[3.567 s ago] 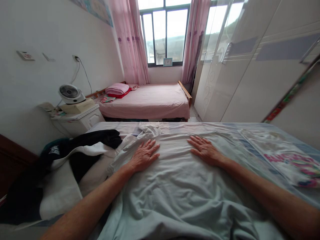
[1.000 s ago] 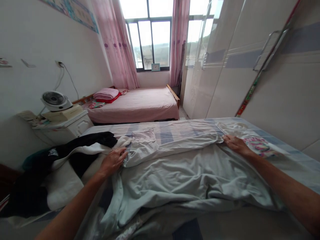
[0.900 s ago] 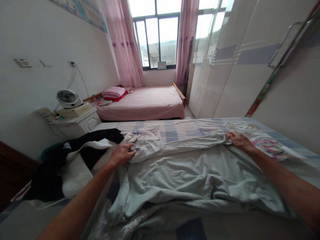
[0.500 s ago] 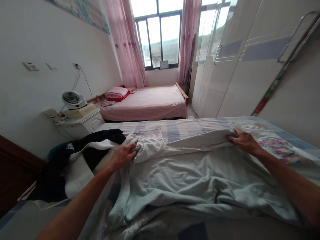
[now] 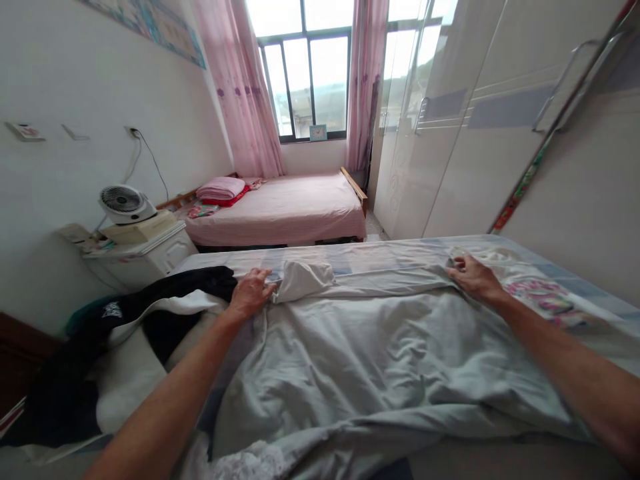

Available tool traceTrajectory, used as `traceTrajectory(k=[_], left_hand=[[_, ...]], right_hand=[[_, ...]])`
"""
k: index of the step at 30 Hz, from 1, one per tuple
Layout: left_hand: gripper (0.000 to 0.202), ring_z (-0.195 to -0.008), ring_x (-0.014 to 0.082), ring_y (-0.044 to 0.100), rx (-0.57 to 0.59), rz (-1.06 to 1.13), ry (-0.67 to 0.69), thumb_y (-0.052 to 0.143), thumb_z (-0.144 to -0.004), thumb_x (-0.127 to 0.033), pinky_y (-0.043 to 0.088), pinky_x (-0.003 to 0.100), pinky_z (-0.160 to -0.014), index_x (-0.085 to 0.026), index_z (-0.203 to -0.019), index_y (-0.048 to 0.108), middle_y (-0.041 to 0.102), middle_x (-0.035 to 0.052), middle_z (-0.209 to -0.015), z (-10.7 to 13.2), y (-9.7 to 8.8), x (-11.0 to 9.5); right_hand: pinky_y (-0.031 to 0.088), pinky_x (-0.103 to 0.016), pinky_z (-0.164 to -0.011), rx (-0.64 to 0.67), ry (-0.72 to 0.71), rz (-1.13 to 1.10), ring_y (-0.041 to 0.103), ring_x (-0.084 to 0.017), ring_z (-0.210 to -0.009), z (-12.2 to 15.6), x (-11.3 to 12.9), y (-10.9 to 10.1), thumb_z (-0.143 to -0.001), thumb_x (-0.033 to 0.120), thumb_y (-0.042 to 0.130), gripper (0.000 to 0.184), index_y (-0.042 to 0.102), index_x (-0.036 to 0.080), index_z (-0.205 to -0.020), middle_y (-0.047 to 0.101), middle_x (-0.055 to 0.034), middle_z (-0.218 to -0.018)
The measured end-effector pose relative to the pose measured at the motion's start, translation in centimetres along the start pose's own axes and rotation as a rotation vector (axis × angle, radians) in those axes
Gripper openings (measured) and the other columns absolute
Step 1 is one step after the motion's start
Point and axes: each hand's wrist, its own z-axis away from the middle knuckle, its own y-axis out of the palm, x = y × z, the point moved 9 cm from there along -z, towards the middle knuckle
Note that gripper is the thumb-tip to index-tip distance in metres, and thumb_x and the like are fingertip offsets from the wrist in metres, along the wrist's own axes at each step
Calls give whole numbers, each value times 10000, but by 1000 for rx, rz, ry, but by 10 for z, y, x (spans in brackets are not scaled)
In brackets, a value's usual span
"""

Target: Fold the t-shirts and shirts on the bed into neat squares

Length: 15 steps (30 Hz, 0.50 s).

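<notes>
A pale grey-green garment (image 5: 360, 353) lies wrinkled across the near bed, its far edge folded into a band. White lace trim (image 5: 250, 461) shows at its lower left. My left hand (image 5: 253, 293) is at the band's left end, fingers bent and closed on the cloth edge beside a bunched flap (image 5: 305, 279). At the right end, my right hand (image 5: 475, 277) pinches the garment's far corner between thumb and fingers. A black and white garment (image 5: 165, 327) lies heaped left of my left hand. Beyond my right hand is a white garment with a pink print (image 5: 540, 293).
The near bed has a blue and white checked sheet (image 5: 345, 263). Behind it stands a second bed with a pink cover (image 5: 295, 203). A fan (image 5: 127, 203) sits on a white cabinet (image 5: 150, 257) at left. Tall wardrobe doors (image 5: 465, 167) line the right side.
The folded band has come down flatter onto the bed, and the flap at its left end now covers the lace patch there. My left hand has moved slightly away from me. The view has shifted right.
</notes>
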Motion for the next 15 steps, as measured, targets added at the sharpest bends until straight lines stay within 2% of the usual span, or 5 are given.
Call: traceTrajectory(k=[2, 5, 8, 11, 15], left_hand=[[407, -1108, 269, 549, -40, 24, 78, 504, -809, -317, 422, 363, -941, -152, -1173, 584, 581, 138, -1205, 15, 0, -3], [347, -1129, 261, 530, -98, 155, 157, 491, -823, -345, 386, 377, -996, -169, -1087, 631, 589, 119, -1198, 39, -16, -5], [325, -1065, 243, 568, -96, 374, 89, 487, -817, -387, 416, 344, -948, -167, -978, 664, 628, 100, -1134, 43, -29, -3], [380, -914, 229, 617, -27, 614, -88, 503, -790, -456, 461, 297, -804, -144, -926, 672, 682, 76, -955, 27, -20, -3], [407, -778, 205, 609, 97, 828, -343, 568, -713, -510, 434, 251, -636, -133, -833, 661, 660, 41, -740, 1, 15, -12]], right_hand=[[398, -314, -852, -31, -78, 8, 552, -246, -1044, 9, -4, 5, -815, 341, 497, 453, 515, 102, -1199, 582, -198, -1180], [382, -352, -944, -92, -194, 20, 527, -265, -1117, 27, -5, -5, -806, 315, 512, 407, 545, 138, -1171, 575, -183, -1203], [406, -371, -941, -115, -238, -26, 565, -265, -1064, 41, 9, -19, -793, 304, 528, 376, 571, 160, -1138, 579, -172, -1201], [447, -364, -897, -81, -295, -162, 602, -246, -1006, 50, 48, -21, -798, 310, 517, 379, 572, 159, -1142, 597, -157, -1188], [451, -384, -926, 45, -452, -316, 587, -240, -1080, 65, 123, 3, -807, 336, 497, 398, 565, 178, -1166, 623, -118, -1181]])
